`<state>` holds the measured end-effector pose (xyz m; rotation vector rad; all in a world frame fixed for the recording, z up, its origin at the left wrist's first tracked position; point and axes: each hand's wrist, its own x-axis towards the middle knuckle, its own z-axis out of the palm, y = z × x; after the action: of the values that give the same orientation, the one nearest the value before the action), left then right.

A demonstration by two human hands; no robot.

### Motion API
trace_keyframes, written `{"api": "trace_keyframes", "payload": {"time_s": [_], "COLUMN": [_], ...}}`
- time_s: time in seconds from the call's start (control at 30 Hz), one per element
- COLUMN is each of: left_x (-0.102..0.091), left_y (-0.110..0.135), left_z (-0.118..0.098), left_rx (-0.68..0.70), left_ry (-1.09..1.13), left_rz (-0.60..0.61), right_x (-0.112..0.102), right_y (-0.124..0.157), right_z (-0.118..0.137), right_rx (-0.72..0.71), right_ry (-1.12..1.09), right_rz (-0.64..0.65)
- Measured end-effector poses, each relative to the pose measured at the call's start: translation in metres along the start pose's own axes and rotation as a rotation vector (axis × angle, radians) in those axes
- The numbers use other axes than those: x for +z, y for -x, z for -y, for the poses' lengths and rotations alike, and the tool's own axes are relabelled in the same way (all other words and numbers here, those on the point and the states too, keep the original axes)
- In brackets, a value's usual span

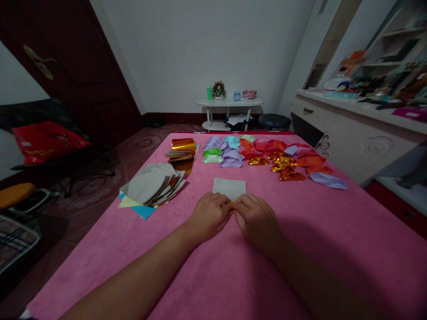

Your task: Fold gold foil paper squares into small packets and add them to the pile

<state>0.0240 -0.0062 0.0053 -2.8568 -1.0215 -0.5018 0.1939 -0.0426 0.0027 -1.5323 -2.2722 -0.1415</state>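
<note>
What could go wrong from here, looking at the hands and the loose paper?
The left hand and right hand grip the grey sheet's near edge; uneven pressure might crease it askew. The loosely fanned paper pile could slide if an arm brushes it.

Dim, cool light comes from outside the view. A broad, soft shadow darkens the pink tabletop [100,275] around the right forearm [302,269], behind the right grip [256,220]. The grey paper [230,186] just ahead is flatly lit, while gold foil pieces [285,162] ahead and to the right glint sharply. Wide-angle stretching tilts the door [66,71], far left of the grip; shelves [393,64] far right are smeared and blurred.
</note>
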Motion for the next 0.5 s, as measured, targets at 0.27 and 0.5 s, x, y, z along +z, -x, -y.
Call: {"api": "trace_keyframes", "payload": {"time_s": [0.27,0.5], "left_x": [0.009,0.004], "left_y": [-0.001,-0.001], "left_z": [0.001,0.006], "left_rx": [0.019,-0.018], "left_ry": [-0.015,0.034], "left_rz": [-0.051,-0.040], "right_x": [0.009,0.009], "right_y": [-0.005,-0.007], "right_z": [-0.008,-0.013], "right_rx": [-0.074,-0.079], "right_ry": [0.022,-0.038], "right_rz": [-0.005,-0.023]}}
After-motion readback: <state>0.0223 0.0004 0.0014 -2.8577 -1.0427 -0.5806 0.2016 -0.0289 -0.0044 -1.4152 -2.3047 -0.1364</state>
